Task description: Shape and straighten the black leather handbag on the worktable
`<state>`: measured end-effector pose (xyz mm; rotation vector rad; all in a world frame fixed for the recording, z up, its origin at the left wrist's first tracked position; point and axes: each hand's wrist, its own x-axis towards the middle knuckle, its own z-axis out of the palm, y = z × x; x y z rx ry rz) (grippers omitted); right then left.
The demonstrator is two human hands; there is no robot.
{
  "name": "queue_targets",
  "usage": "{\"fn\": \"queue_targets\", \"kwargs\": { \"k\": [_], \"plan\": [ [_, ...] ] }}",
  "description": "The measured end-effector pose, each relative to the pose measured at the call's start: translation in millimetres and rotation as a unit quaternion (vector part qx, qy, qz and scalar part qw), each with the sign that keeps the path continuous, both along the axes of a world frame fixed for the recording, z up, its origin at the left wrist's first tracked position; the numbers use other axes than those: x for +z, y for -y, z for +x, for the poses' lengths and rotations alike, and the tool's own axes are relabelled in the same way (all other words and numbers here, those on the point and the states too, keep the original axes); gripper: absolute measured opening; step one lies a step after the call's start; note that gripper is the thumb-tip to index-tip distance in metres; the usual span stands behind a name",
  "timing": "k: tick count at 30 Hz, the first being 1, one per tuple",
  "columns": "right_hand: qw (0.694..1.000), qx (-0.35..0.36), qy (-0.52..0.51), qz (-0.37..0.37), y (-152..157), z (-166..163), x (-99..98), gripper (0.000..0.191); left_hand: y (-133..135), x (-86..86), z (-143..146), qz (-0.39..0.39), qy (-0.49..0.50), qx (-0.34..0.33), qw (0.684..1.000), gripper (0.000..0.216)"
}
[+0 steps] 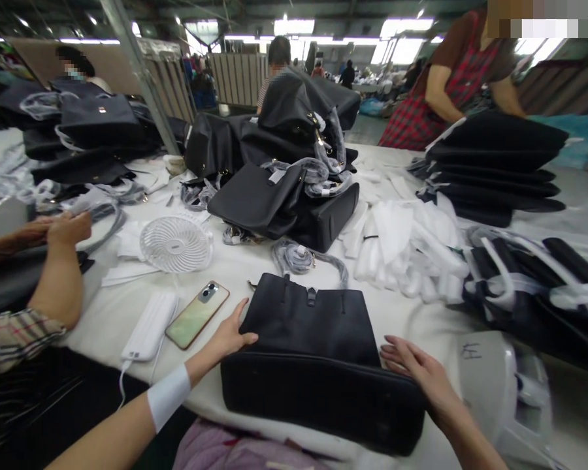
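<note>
A black handbag (313, 320) lies on the white-covered table in front of me, its dark base (318, 398) turned toward me. At its left edge is my left hand (232, 333), the thumb on the front panel and a finger stretched along the side, so the bag's edge sits between them. A white band (168, 397) wraps that wrist. My right hand (414, 362) is beside the bag's right side, fingers stretched out and slightly apart, the palm close to the corner of the base. Behind the bag lies a plastic-wrapped strap (298, 256).
A phone (198, 314), a white power bank (149, 326) and a white fan (176, 243) lie to the left, near a co-worker's hands (68, 228). Black bags (259, 196) are heaped behind, white padding (406, 248) to the right. Another person handles stacked black pieces (494, 156).
</note>
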<state>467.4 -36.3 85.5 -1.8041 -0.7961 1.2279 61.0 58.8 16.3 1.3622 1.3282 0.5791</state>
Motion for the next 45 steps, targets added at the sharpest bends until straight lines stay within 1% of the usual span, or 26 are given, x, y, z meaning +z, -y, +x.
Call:
{"fn": "queue_targets", "kwargs": {
  "k": [1,3,5,6,8,11,14,16,19,21,23,24,25,27,29,31,33,34,36,37,39,40,41,43,44,45],
  "plan": [
    [0.999,-0.001,0.019,0.033,5.2,0.6,6.9,0.061,1.0,0.7,-0.5,-0.015,0.010,0.004,1.000,0.109],
    [0.994,0.067,0.066,0.060,15.4,-2.4,18.4,0.063,3.4,1.7,0.1,-0.033,0.034,0.016,0.999,0.108],
    [0.977,0.146,0.152,0.038,22.5,-10.6,20.8,0.063,6.3,2.3,2.0,-0.024,0.051,0.019,0.998,0.105],
    [0.967,0.159,0.197,0.026,24.1,-15.7,17.6,0.061,8.1,2.4,3.3,-0.015,0.055,0.019,0.998,0.102],
    [0.957,0.126,0.260,0.019,23.1,-25.5,3.3,0.057,12.2,2.2,5.9,0.009,0.046,0.023,0.999,0.092],
    [0.956,0.058,0.285,0.024,15.7,-33.3,-23.8,0.058,17.8,0.6,9.2,0.063,-0.006,0.033,0.997,0.070],
    [0.954,0.027,0.298,0.018,8.9,-33.7,-39.0,0.061,17.5,3.1,8.1,0.121,-0.054,0.043,0.990,0.064],
    [0.955,0.021,0.295,0.007,6.6,-32.5,-41.2,0.062,14.9,11.9,4.2,0.141,-0.058,0.065,0.986,0.065],
    [0.957,0.021,0.288,-0.012,4.6,-31.7,-39.4,0.064,16.0,35.2,-0.9,0.151,-0.022,0.107,0.982,0.050],
    [0.957,0.021,0.287,-0.024,2.8,-32.3,-37.9,0.065,23.8,49.5,0.9,0.148,0.000,0.076,0.986,0.047],
    [0.956,0.021,0.290,-0.029,0.2,-33.9,-36.6,0.065,35.4,54.9,8.0,0.153,-0.021,0.029,0.988,0.052],
    [0.955,0.022,0.293,-0.030,-1.3,-35.1,-35.9,0.066,41.1,53.6,12.9,0.155,-0.043,0.019,0.987,0.055],
    [0.954,0.023,0.297,-0.031,-2.7,-36.4,-35.2,0.066,46.0,49.9,18.0,0.156,-0.072,0.026,0.985,0.055],
    [0.949,0.028,0.310,-0.037,-4.3,-39.2,-34.1,0.066,52.2,38.6,26.8,0.154,-0.118,0.068,0.979,0.046],
    [0.943,0.033,0.327,-0.046,-2.0,-40.7,-34.1,0.066,54.1,27.1,31.7,0.147,-0.143,0.093,0.974,0.040],
    [0.936,0.041,0.345,-0.054,5.5,-39.7,-35.3,0.063,54.2,18.8,32.3,0.148,-0.152,0.091,0.973,0.039],
    [0.926,0.071,0.365,-0.064,15.6,-37.1,-35.5,0.055,54.2,13.4,30.5,0.145,-0.159,0.078,0.974,0.039],
    [0.915,0.094,0.387,-0.065,19.7,-36.2,-34.5,0.051,54.2,11.3,29.3,0.141,-0.165,0.073,0.973,0.040],
    [0.871,0.140,0.471,-0.034,21.7,-37.5,-29.2,0.046,54.3,8.0,27.2,0.129,-0.187,0.064,0.972,0.041],
    [0.839,0.157,0.521,0.003,18.7,-40.3,-25.8,0.046,54.2,7.0,26.3,0.124,-0.198,0.060,0.970,0.042],
    [0.776,0.179,0.595,0.106,5.9,-49.5,-20.8,0.050,54.2,7.0,24.9,0.119,-0.215,0.051,0.968,0.042],
    [0.754,0.192,0.609,0.154,-2.3,-55.1,-21.1,0.053,54.3,8.3,24.6,0.123,-0.222,0.048,0.966,0.042],
    [0.741,0.207,0.610,0.188,-10.2,-60.6,-24.0,0.055,54.2,10.3,25.0,0.135,-0.235,0.047,0.961,0.042],
    [0.727,0.236,0.605,0.226,-22.4,-69.9,-37.9,0.058,52.0,14.8,30.3,0.203,-0.287,0.052,0.935,0.040],
    [0.723,0.237,0.605,0.232,-26.4,-72.9,-48.0,0.059,48.5,16.3,36.0,0.262,-0.323,0.057,0.908,0.039],
    [0.719,0.238,0.604,0.247,-29.6,-74.7,-59.2,0.058,42.3,16.5,43.8,0.335,-0.359,0.060,0.869,0.038]
  ]
}}
